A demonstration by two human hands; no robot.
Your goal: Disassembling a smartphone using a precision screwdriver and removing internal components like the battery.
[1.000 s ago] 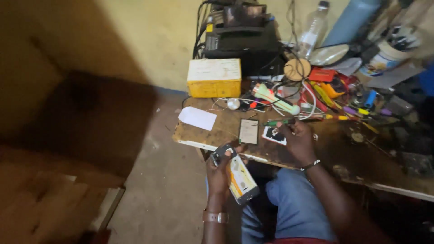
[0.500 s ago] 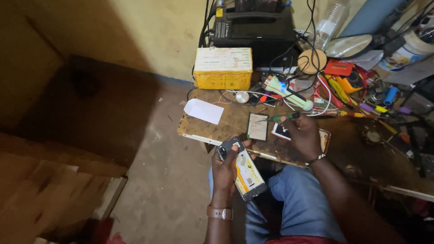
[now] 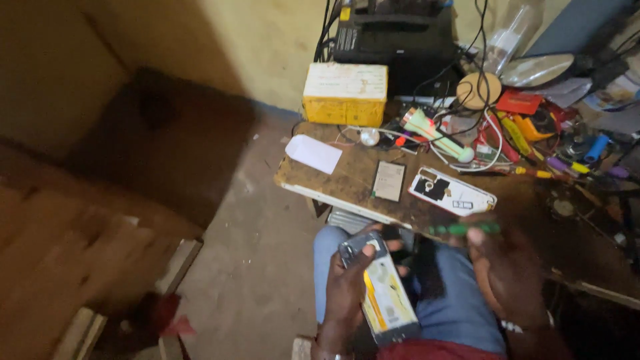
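Note:
My left hand (image 3: pixel 347 287) holds an opened phone (image 3: pixel 380 288) over my lap, its inside with a yellow part facing up. My right hand (image 3: pixel 507 270) is beside it, low at the table's edge, gripping a green-handled screwdriver (image 3: pixel 463 229) that points left. On the wooden table (image 3: pixel 347 183) lie a flat dark phone battery (image 3: pixel 389 181) and a white phone back cover (image 3: pixel 452 192), just beyond my right hand.
A white paper (image 3: pixel 313 153) lies at the table's left corner. A yellow box (image 3: pixel 345 94), a black device (image 3: pixel 400 40), cables, several colourful tools (image 3: pixel 527 133) and a clear bottle (image 3: pixel 503 40) crowd the back. Bare floor and wooden boards (image 3: pixel 80 267) lie to the left.
My right hand has come off the white cover on the table and moved down towards my lap with the screwdriver. The view has shifted closer and lower.

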